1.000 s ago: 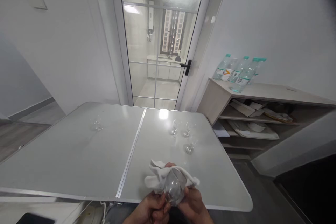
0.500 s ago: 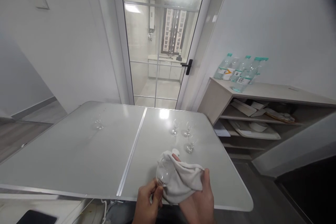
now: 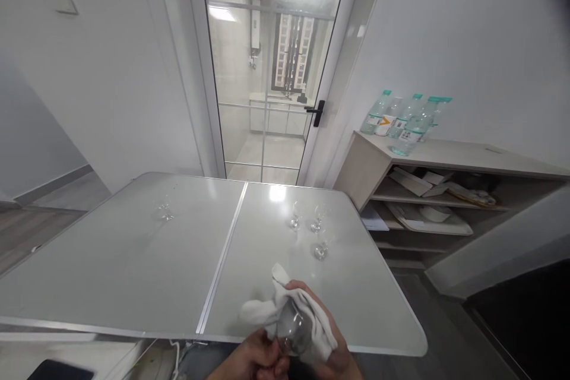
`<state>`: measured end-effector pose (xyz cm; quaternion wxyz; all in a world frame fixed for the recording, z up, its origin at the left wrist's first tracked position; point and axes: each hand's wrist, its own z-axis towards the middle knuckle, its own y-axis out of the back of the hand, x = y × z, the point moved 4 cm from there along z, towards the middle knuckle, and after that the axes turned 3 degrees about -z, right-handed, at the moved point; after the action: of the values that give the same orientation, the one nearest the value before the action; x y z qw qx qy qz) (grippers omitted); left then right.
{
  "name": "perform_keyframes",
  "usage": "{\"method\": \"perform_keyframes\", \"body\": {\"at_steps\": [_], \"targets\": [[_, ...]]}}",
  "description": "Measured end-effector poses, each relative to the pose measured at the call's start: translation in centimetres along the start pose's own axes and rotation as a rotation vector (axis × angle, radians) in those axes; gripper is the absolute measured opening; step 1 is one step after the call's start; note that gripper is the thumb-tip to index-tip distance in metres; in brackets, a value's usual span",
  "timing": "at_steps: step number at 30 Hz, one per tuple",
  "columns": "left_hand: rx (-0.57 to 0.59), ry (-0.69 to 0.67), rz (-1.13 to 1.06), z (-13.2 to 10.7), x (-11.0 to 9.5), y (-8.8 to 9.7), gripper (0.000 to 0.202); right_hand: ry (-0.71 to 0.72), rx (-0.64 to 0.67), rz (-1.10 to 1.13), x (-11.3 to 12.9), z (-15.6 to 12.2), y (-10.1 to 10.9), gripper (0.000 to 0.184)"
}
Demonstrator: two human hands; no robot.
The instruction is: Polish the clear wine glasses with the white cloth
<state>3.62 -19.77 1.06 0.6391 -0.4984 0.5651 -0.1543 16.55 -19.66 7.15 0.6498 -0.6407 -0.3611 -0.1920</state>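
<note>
Near the table's front edge, my left hand [image 3: 262, 353] is closed on the lower part of a clear glass [image 3: 294, 328], whose round bowl faces up toward me. My right hand [image 3: 336, 332] grips a white cloth [image 3: 323, 332] that wraps the far and right sides of the bowl. One fold of the cloth hangs out to the left, above my left fingers. Beyond my hands, three similar clear glasses stand close together: a nearer glass [image 3: 320, 250], a far left glass [image 3: 294, 222] and a far right glass [image 3: 316, 224].
Another clear glass [image 3: 165, 212] is on the left half of the pale table [image 3: 133, 273]. A metal seam [image 3: 222, 255] divides the tabletop. To the right, a shelf unit [image 3: 463, 157] carries several plastic bottles [image 3: 407, 136]. A glass door [image 3: 267, 71] lies behind the table.
My right hand has brought the cloth in around the glass's far and right sides. The glass has shifted slightly right and nearer to me. The standing glasses stay put.
</note>
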Motion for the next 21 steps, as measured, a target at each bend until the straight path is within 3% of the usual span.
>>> {"method": "perform_keyframes", "body": {"at_steps": [3, 5, 10, 12, 14, 16, 18, 21], "targets": [[-0.133, 0.001, 0.061, -0.1, 0.5, 0.3, 0.054, 0.011, 0.067, 0.027, 0.4, 0.2, -0.7, 0.074], [-0.281, -0.074, 0.232, -0.3, 0.5, 0.5, 0.057, 0.026, 0.068, 0.003, 0.8, 0.5, -1.1, 0.08], [-0.774, -0.443, 0.776, -2.0, -1.2, 1.3, 0.049, 0.084, -0.123, -0.092, 0.2, 1.4, -1.6, 0.074], [-0.851, -0.518, 0.868, -2.4, -1.7, 1.3, 0.041, 0.121, -0.212, -0.119, -0.6, 1.6, -1.6, 0.073], [-0.77, -0.479, 0.771, -2.1, -1.5, 1.3, 0.042, 0.136, -0.289, -0.148, -1.4, 1.6, -1.4, 0.075], [-0.594, -0.384, 0.554, -1.4, -1.0, 1.0, 0.05, 0.107, -0.311, -0.141, -1.8, 1.6, -1.4, 0.081], [-0.404, -0.276, 0.338, -0.7, -0.4, 0.5, 0.057, 0.045, -0.247, -0.082, -1.8, 1.5, -1.5, 0.084], [-0.216, -0.163, 0.105, -0.3, 0.1, 0.2, 0.061, -0.03, -0.089, -0.017, -1.3, 1.5, -2.0, 0.082]]}}
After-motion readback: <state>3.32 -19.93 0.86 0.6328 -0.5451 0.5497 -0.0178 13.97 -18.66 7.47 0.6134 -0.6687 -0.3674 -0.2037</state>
